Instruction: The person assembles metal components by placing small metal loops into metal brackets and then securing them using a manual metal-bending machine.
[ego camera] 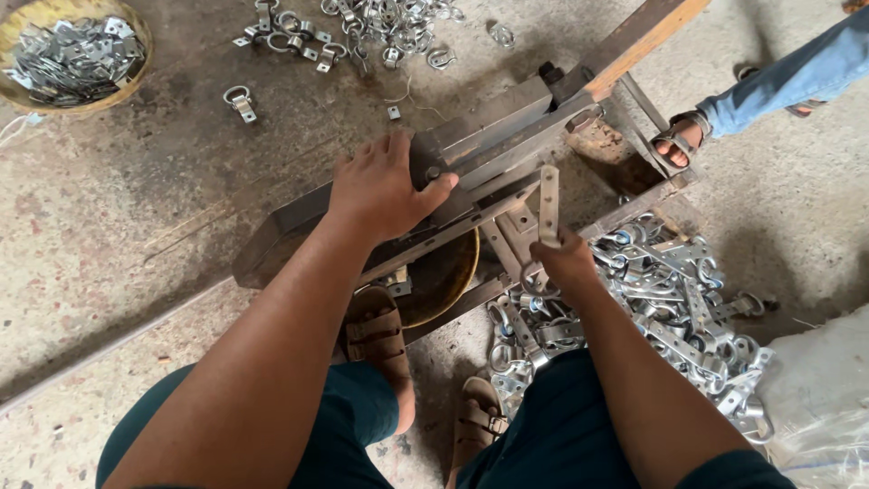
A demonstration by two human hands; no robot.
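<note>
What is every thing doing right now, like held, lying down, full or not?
Left hand: gripping the press lever.
Right hand: holding a metal strip upright.
Basket: full of metal plates.
Ring pile: heaped loose on the floor.
Brass bowl: under the press, contents hidden.

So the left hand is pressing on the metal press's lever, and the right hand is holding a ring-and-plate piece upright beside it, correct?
Not quite. In the head view the right hand holds a flat metal strip with holes upright, not a ring-and-plate piece; those lie in the pile on the floor to the right. The rest holds: the left hand presses on the lever of the metal press.
</note>
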